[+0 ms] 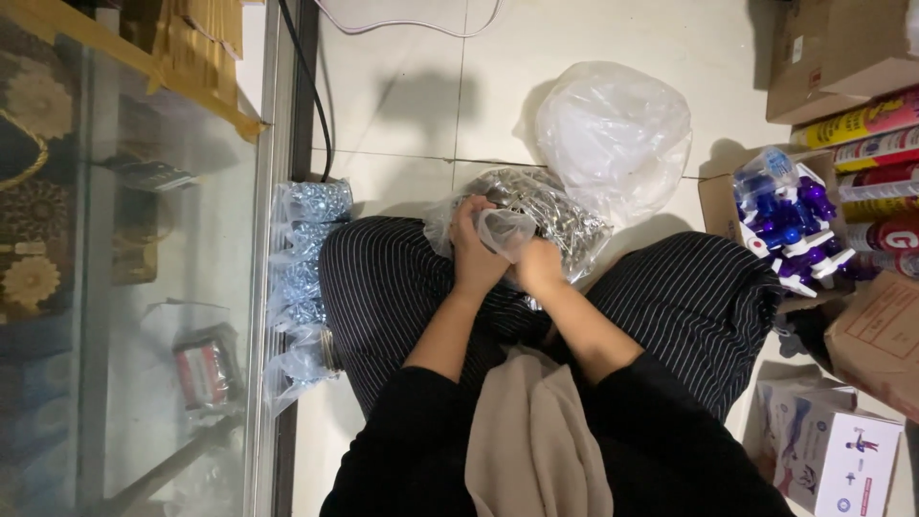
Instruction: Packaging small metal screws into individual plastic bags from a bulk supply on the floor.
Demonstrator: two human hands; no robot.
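I sit on a tiled floor with striped trousers, knees apart. Between my knees lies a clear plastic bag of small metal screws (555, 215). My left hand (474, 251) grips a small clear plastic bag (505, 232) at its top. My right hand (539, 268) holds the same small bag from the lower right, fingers closed on the plastic. Both hands rest against the big bag of screws.
A crumpled white plastic bag (613, 129) lies behind. Several filled clear packets of screws (304, 278) line the glass cabinet (172, 287) at left. At right are a bag of blue and purple spray nozzles (790, 220), sealant tubes (876, 153) and cardboard boxes (833, 450).
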